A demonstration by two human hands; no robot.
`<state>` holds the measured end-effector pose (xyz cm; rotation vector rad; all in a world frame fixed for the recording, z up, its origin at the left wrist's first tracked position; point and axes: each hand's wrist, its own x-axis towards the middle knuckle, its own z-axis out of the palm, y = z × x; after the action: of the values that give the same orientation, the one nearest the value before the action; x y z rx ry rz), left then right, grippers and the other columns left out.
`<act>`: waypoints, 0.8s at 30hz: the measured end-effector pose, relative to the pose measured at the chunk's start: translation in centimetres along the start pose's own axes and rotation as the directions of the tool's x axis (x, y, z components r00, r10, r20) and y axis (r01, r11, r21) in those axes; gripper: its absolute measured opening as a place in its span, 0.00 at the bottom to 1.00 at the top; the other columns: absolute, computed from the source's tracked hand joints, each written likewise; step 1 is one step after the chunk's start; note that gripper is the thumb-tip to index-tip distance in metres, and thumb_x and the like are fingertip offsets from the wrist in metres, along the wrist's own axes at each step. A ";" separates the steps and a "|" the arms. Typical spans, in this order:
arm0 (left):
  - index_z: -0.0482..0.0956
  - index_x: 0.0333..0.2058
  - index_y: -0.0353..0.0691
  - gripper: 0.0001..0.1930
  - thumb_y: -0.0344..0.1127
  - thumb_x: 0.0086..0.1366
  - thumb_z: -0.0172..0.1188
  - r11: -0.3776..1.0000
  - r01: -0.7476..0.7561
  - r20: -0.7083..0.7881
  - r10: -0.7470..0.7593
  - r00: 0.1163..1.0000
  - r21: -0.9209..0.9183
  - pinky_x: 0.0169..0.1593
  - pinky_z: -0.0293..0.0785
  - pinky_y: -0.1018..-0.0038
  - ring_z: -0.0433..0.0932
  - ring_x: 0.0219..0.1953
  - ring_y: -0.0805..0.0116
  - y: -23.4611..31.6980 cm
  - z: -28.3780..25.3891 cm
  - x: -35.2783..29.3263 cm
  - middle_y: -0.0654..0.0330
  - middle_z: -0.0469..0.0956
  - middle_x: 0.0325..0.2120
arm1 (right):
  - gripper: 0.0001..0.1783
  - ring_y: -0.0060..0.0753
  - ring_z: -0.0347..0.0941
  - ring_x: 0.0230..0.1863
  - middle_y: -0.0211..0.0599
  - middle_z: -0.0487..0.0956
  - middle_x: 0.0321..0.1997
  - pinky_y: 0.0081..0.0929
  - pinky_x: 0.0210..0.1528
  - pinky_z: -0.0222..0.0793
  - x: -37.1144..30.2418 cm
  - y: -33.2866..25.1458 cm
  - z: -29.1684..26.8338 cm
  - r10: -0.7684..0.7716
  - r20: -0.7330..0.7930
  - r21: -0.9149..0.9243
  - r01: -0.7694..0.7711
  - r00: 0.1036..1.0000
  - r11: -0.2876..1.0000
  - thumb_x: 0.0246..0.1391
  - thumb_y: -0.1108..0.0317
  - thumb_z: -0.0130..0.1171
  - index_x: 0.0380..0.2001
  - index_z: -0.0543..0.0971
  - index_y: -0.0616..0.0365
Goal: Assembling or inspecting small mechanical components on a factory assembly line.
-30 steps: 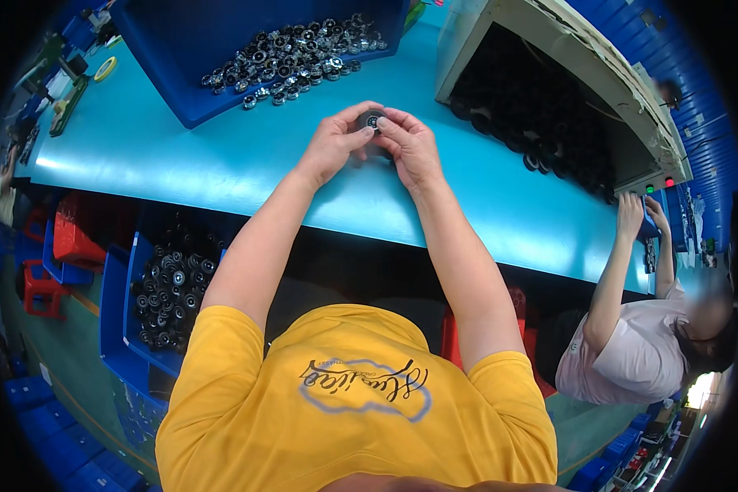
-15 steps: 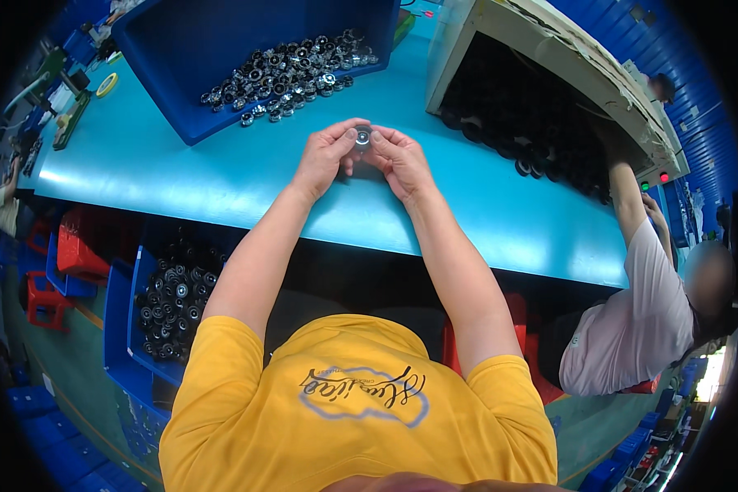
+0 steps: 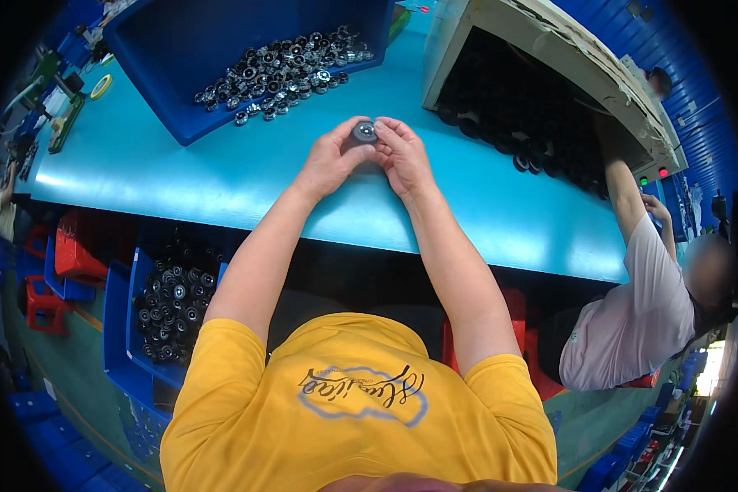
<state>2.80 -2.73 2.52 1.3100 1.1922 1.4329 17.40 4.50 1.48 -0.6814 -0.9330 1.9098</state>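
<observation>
Above the turquoise table (image 3: 221,176), a small round dark part (image 3: 364,132) with a shiny metal centre is held between both hands. My left hand (image 3: 330,160) curls its fingers and thumb around the left side of the part. On the other side my right hand (image 3: 403,158) grips it with the fingertips at the rim. Its far and under sides are hidden by the fingers. Beyond the hands, many shiny metal round parts (image 3: 283,78) lie in and spill from a tilted blue bin (image 3: 246,20).
At the right stands an open-fronted cream-coloured box (image 3: 435,78) with dark round pieces (image 3: 500,135); a co-worker's arm (image 3: 625,193) reaches into it. Below the table's left edge, a blue crate (image 3: 116,328) holds black wheel-like parts (image 3: 172,307). A roll of yellow tape (image 3: 101,87) lies far left.
The round part has turned in my hands, showing more of its dark rim. My left thumb has dropped below it, and my right fingers have shifted on its edge.
</observation>
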 end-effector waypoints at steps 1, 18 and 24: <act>0.77 0.52 0.39 0.18 0.33 0.64 0.62 0.999 -0.045 -0.003 0.045 0.999 0.024 0.41 0.76 0.74 0.78 0.40 0.74 0.1 0.1 -0.1 0.64 0.80 0.39 | 0.16 0.22 0.77 0.33 0.36 0.81 0.39 0.20 0.35 0.76 0.0 0.0 0.1 0.008 0.015 0.005 -0.008 1.000 1.000 0.60 0.66 0.63 0.48 0.75 0.62; 0.79 0.42 0.37 0.28 0.60 0.70 0.51 0.981 0.160 -0.009 -0.162 0.987 -0.107 0.25 0.69 0.81 0.71 0.22 0.79 -1.1 -1.6 0.5 0.65 0.74 0.23 | 0.18 0.18 0.72 0.32 0.29 0.79 0.34 0.18 0.34 0.71 -0.7 -0.7 1.1 -0.129 0.228 -0.351 0.204 0.965 0.914 0.60 0.62 0.63 0.48 0.79 0.62; 0.76 0.49 0.35 0.31 0.62 0.73 0.43 0.966 0.147 -0.085 -0.168 0.982 -0.212 0.28 0.73 0.79 0.73 0.26 0.77 -1.9 -1.7 0.6 0.62 0.76 0.28 | 0.19 0.17 0.73 0.33 0.28 0.79 0.37 0.17 0.36 0.72 -0.5 -0.5 0.9 -0.017 0.121 -0.311 0.054 0.993 0.949 0.59 0.62 0.65 0.49 0.78 0.62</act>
<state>0.97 -1.93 0.74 0.9889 1.1532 1.4772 17.22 3.96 2.43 -0.7362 -1.3344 1.8009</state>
